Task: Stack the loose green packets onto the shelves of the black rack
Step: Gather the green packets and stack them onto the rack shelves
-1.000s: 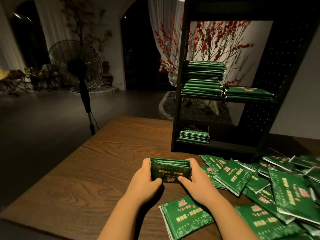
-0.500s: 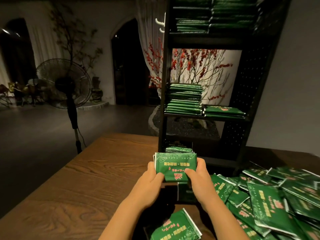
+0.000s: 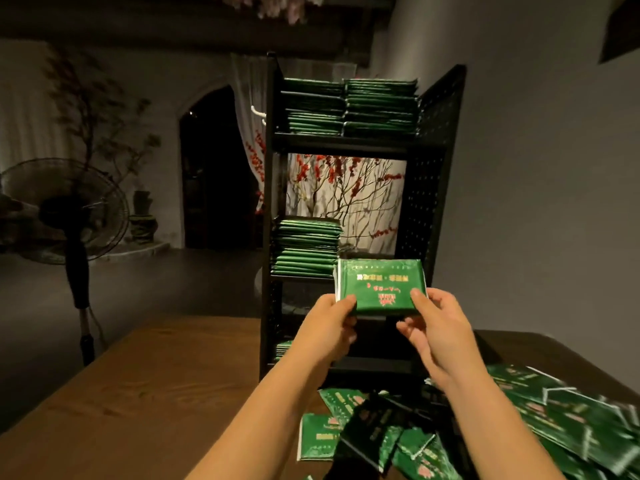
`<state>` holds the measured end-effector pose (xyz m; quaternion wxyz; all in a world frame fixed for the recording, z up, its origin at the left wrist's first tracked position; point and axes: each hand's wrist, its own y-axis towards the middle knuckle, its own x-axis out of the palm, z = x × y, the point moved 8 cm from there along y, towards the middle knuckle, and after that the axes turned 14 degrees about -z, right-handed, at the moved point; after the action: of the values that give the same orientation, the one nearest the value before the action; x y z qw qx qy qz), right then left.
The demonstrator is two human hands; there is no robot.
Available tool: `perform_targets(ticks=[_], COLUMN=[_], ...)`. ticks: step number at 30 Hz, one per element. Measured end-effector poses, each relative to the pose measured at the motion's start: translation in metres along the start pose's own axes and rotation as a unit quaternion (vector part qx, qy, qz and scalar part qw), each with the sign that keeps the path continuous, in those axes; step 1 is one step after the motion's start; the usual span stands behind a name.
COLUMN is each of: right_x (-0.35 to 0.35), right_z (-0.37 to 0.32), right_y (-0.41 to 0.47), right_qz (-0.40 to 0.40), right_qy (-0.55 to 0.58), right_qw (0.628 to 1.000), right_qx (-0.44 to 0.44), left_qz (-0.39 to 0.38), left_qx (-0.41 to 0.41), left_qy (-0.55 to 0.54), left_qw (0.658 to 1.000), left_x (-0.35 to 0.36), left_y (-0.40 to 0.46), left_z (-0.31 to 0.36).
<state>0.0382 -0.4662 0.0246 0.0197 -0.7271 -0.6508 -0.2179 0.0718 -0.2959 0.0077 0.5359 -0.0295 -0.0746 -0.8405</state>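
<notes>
Both hands [image 3: 381, 317] clamped on bundle [image 3: 380, 285] at rack [image 3: 429, 209] mid-frame; top shelf full, middle half, worktop pile [image 3: 561, 420] lower right remains.

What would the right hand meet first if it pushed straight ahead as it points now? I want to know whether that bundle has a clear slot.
Probably nothing at first: the right hand and packet bundle face the middle shelf gap beside the stacked packets. Any short stack behind the bundle is hidden, and depth is unclear.
</notes>
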Motion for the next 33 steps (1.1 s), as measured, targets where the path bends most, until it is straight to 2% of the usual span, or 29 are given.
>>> perform_targets(ticks=[4, 7, 9, 11, 18, 24, 30, 33], right_x=[-0.007, -0.011, -0.012, -0.012, -0.016, -0.016, -0.015, -0.016], right_z=[-0.021, -0.032, -0.039, -0.048, -0.058, -0.063, -0.049, -0.047], right_y=[0.026, 0.044, 0.055, 0.065, 0.085, 0.089, 0.088, 0.084], right_qz=[0.013, 0.024, 0.039, 0.047, 0.064, 0.072, 0.069, 0.072], right_qy=[0.07, 0.017, -0.063, -0.133, -0.257, -0.295, -0.237, -0.264], right_qw=[0.997, 0.999, 0.997, 0.99, 0.964, 0.952, 0.969, 0.961], right_qx=[-0.004, 0.016, 0.025, 0.019, -0.006, -0.028, -0.033, -0.038], left_qz=[0.02, 0.034, 0.053, 0.069, 0.153, 0.186, 0.167, 0.156], left_qx=[-0.028, -0.044, -0.043, -0.04, 0.003, 0.011, 0.001, 0.003], left_qy=[-0.107, -0.186, -0.203, -0.202, -0.14, -0.125, -0.136, -0.152], left_qw=[0.994, 0.981, 0.977, 0.976, 0.978, 0.975, 0.977, 0.976], left_x=[0.019, 0.027, 0.026, 0.025, 0.013, 0.008, 0.009, 0.01], left_y=[0.025, 0.043, 0.054, 0.064, 0.085, 0.099, 0.093, 0.089], left_z=[0.014, 0.019, 0.019, 0.023, 0.031, 0.032, 0.027, 0.028])
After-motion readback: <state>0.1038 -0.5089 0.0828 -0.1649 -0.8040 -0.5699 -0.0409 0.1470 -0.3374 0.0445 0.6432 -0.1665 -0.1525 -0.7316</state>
